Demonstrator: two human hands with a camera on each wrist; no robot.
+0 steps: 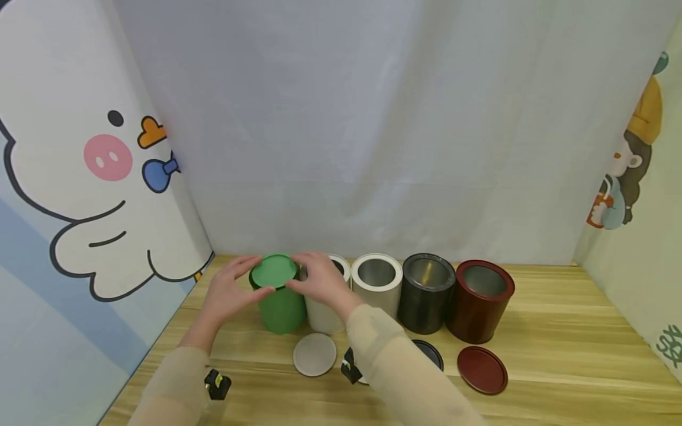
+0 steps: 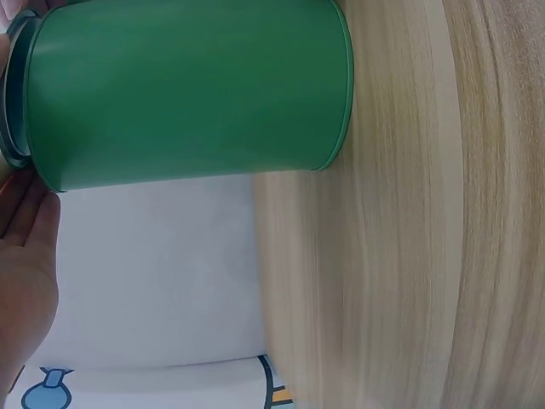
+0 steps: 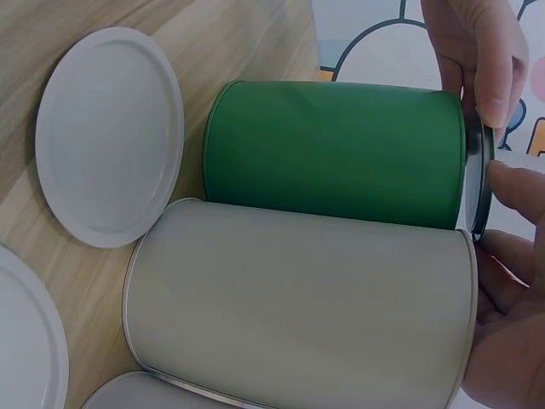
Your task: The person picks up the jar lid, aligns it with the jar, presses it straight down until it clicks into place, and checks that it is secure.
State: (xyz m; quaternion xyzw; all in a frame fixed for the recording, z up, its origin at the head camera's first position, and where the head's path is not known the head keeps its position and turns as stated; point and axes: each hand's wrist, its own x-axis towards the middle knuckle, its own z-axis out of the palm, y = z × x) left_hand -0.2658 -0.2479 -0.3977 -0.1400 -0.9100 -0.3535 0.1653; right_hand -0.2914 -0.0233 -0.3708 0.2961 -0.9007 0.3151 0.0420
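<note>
At the left end of a row of cans stands a green can (image 1: 283, 310), its side filling the top of the left wrist view (image 2: 187, 89). A green lid (image 1: 274, 271) sits just over its mouth; in the right wrist view a narrow gap shows between the lid's edge (image 3: 483, 187) and the can. My left hand (image 1: 228, 294) grips the lid's left side, thumb at the near rim and fingers farther back. On the opposite side my right hand (image 1: 323, 280) holds the rim between thumb and fingers, its fingers partly hidden.
Right of the green can stand two lidless whitish cans (image 1: 322, 316) (image 1: 391, 299), a black can (image 1: 426, 307) and a dark red can (image 1: 476, 313). In front lie a whitish lid (image 1: 315, 355), a black lid (image 1: 430, 354) and a dark red lid (image 1: 482, 370). A curtain (image 1: 373, 148) hangs behind.
</note>
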